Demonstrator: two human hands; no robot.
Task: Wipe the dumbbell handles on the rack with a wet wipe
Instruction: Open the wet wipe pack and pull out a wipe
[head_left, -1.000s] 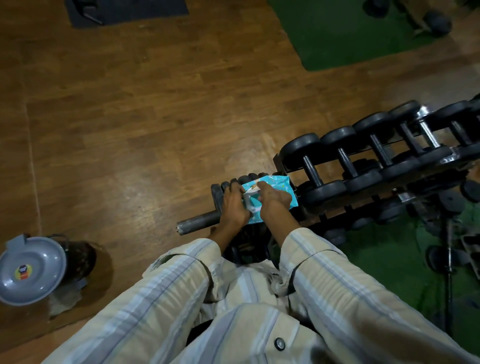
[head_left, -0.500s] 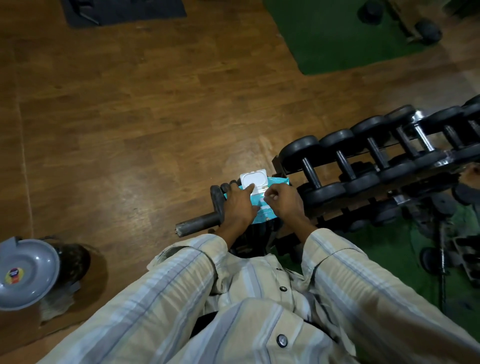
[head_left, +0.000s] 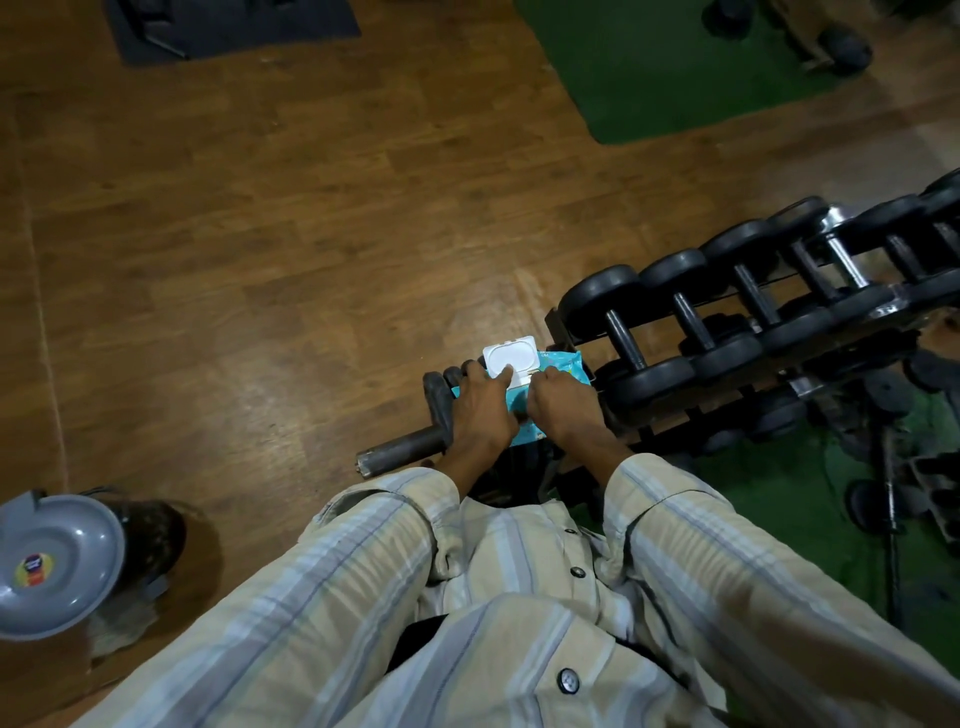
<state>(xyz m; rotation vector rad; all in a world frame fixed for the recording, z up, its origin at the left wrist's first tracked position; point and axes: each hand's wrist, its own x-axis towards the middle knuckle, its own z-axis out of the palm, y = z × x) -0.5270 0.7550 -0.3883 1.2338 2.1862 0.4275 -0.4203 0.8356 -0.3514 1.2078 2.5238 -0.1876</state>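
A turquoise wet wipe pack (head_left: 563, 364) rests on a stack of weight plates at the near end of the dumbbell rack (head_left: 883, 312). Its white flip lid (head_left: 510, 357) stands open. My left hand (head_left: 480, 410) holds the pack's left side, thumb against the lid. My right hand (head_left: 563, 408) covers the pack's opening with fingers curled down into it; the fingertips are hidden. Black dumbbells (head_left: 626, 338) with dark metal handles lie in a row on the rack, running up to the right.
A steel bar (head_left: 405, 449) with plates sticks out left of the pack. A grey plastic lid (head_left: 49, 564) sits on a dark bin at the lower left. Green mats (head_left: 675, 67) lie at the top right and under the rack. Loose weights sit at the right.
The pack's white lid was flipped open from shut. My right hand moved from on top of the pack to the opening under the lid. The view shifted slightly.
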